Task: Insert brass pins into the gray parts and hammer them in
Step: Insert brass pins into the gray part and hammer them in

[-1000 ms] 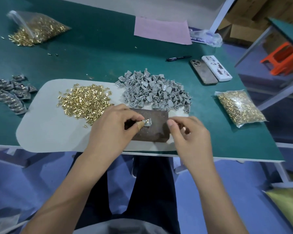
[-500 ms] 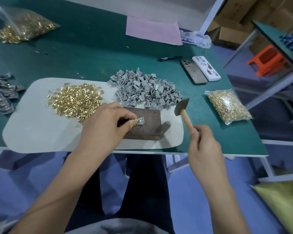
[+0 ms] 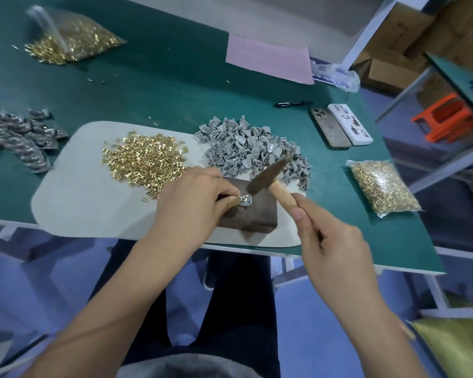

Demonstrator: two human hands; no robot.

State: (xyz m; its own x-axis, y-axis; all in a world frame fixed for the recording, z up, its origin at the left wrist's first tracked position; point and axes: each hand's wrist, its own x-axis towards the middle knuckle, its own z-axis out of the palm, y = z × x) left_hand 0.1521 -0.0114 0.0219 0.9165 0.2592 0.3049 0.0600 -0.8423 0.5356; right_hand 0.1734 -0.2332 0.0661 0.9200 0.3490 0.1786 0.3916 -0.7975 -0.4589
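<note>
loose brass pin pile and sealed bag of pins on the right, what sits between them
In the head view, the heap of gray plastic parts lies between them, with the blurred hammer head in front of it.

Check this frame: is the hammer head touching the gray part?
Cannot tell. In the head view the blurred hammer head ends right beside the gray part pinched by the left hand; neither contact nor gap shows plainly.

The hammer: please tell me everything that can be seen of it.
The hammer is small, with a dark, worn metal head and a pale wooden handle. The right hand grips the handle's lower end. It is tilted, its blurred head just above the gray part that the left hand pinches on the dark block.
</note>
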